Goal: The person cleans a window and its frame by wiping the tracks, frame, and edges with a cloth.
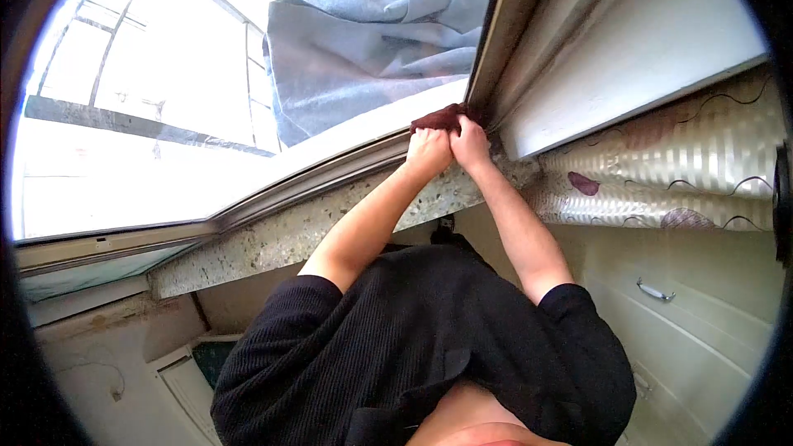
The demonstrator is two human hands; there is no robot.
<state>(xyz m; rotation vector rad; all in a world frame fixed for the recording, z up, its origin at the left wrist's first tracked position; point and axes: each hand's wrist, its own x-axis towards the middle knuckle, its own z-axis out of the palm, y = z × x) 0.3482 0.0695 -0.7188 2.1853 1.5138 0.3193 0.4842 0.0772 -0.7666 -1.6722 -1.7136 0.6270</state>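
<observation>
A dark brown cloth (pixel 438 120) is bunched at the lower right corner of the window, against the frame (pixel 330 172). My left hand (pixel 430 149) is closed on the cloth, its fingers curled over the near edge. Right beside it, my right hand (pixel 469 142) also grips the cloth, with the thumb side toward the left hand. Both forearms reach forward over the speckled stone sill (pixel 306 219). Part of the fingers is hidden behind the cloth and the backs of the hands.
Beyond the glass hangs a grey-blue sheet (pixel 372 58) near metal bars (pixel 107 128). A patterned curtain (pixel 661 165) and white panel (pixel 636 58) stand to the right. Lower right is a pale cabinet front with a handle (pixel 655 291). A white framed object (pixel 186 384) sits lower left.
</observation>
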